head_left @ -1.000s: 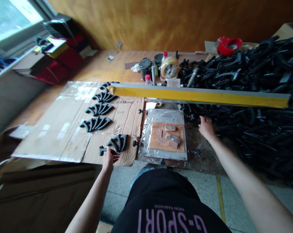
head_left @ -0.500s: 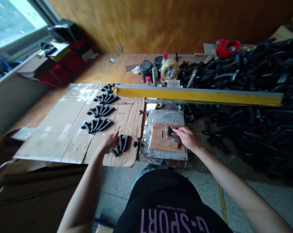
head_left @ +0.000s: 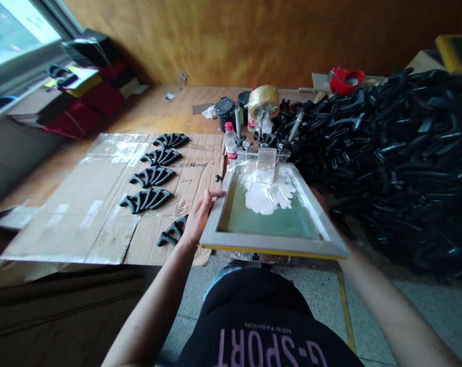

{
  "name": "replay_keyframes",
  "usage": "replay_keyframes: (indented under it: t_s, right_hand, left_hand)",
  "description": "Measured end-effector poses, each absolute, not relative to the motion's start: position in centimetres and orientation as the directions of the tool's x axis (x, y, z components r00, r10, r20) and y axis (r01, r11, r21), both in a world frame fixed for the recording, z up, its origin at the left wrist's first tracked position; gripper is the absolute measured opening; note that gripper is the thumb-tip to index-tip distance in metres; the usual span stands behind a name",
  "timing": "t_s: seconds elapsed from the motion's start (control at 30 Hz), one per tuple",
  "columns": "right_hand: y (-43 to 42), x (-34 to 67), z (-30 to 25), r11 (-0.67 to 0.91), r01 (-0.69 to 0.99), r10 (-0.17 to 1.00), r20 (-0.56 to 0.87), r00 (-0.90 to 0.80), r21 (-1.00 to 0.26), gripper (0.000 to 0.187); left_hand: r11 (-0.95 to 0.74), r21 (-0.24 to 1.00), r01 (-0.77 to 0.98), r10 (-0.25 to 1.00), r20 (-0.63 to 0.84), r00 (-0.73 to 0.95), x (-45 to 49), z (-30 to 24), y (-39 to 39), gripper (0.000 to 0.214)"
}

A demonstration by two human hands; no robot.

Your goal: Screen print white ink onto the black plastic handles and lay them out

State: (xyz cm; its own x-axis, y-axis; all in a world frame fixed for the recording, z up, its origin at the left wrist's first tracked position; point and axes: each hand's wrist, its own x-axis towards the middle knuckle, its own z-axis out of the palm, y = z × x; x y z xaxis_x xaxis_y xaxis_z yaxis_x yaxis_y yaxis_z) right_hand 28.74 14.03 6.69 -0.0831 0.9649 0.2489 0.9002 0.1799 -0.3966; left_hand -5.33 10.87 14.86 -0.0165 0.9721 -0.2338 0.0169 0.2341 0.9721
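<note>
A screen printing frame with a pale metal rim and green mesh lies low over the work spot, its near edge slightly raised. White ink is spread on the mesh, with a clear squeegee-like block standing at its far side. My left hand is closed at the frame's left rim, fingers against the edge. My right hand is at the right rim, mostly hidden behind it and blurred. Just left of my left hand lie curved black handle-like parts on the cardboard.
More black parts sit in fanned rows on the cardboard. A large heap of black parts covers the right side. Behind the frame stand a red-capped bottle, a dark tub and a tape roll.
The frame has swung down from its raised, edge-on position and now covers the base plate. My left hand has moved right from the black parts to the rim; my right hand has left the plate.
</note>
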Motion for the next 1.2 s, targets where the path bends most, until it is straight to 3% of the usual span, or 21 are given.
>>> replay_keyframes:
  t_s: [0.1,0.17,0.23,0.33,0.47,0.53,0.6,0.73,0.83,0.9,1.0,1.13,1.2]
  right_hand:
    - [17.0,28.4,8.8,0.167,0.924,0.925,0.379,-0.026,-0.345,0.038]
    - [18.6,25.7,9.9,0.267,0.923,0.894,0.430,-0.129,-0.278,0.049]
    - [19.3,22.2,10.3,0.367,0.902,0.892,0.361,-0.272,-0.227,0.046]
    - [17.8,18.7,9.5,0.439,0.879,0.897,0.150,-0.416,-0.185,0.012]
    - [13.6,19.4,8.6,0.679,0.727,0.735,0.087,-0.673,-0.108,0.022]
    - [12.5,20.5,9.1,0.800,0.588,0.598,0.079,-0.798,-0.121,0.020]
    - [12.6,21.2,9.8,0.836,0.522,0.537,0.060,-0.841,-0.169,0.014]
    - [12.8,20.8,9.4,0.750,0.643,0.661,0.162,-0.733,-0.153,0.015]
    - [11.2,20.4,8.0,0.775,0.623,0.627,0.251,-0.738,-0.105,0.024]
    - [10.5,20.4,7.7,0.802,0.580,0.597,0.239,-0.766,-0.147,0.022]
    - [12.4,20.0,9.2,0.725,0.644,0.688,0.219,-0.692,-0.245,0.013]
    - [18.9,20.2,12.7,0.501,0.819,0.860,0.265,-0.436,-0.280,0.055]
    - [21.9,22.1,14.1,0.407,0.869,0.888,0.347,-0.303,-0.283,0.063]
  left_hand:
    - [0.357,0.931,0.076,0.933,-0.359,0.013,-6.1,9.5,8.7,0.064]
    - [0.380,0.920,0.101,0.924,-0.382,-0.001,-6.0,6.3,8.3,0.072]
    - [0.385,0.910,0.156,0.922,-0.386,-0.020,-5.8,4.1,8.5,0.072]
    - [0.388,0.895,0.218,0.918,-0.396,-0.010,-5.8,2.6,9.0,0.068]
    - [0.417,0.895,0.159,0.905,-0.425,0.019,-6.2,2.2,9.0,0.069]
    - [0.429,0.894,0.130,0.900,-0.435,0.020,-6.2,2.1,8.9,0.070]
    - [0.439,0.890,0.122,0.896,-0.444,0.007,-6.1,2.2,8.9,0.071]
    - [0.440,0.892,0.104,0.897,-0.443,0.001,-5.9,3.0,8.9,0.071]
    - [0.428,0.899,0.087,0.903,-0.430,-0.002,-5.8,3.3,8.8,0.069]
    - [0.430,0.899,0.084,0.902,-0.431,-0.002,-5.8,3.3,8.8,0.070]
    - [0.432,0.894,0.116,0.900,-0.435,0.002,-6.0,4.1,8.9,0.073]
    - [0.390,0.903,0.178,0.919,-0.395,-0.008,-6.5,8.0,9.0,0.074]
    - [0.375,0.917,0.134,0.927,-0.375,-0.027,-6.5,11.0,9.2,0.070]
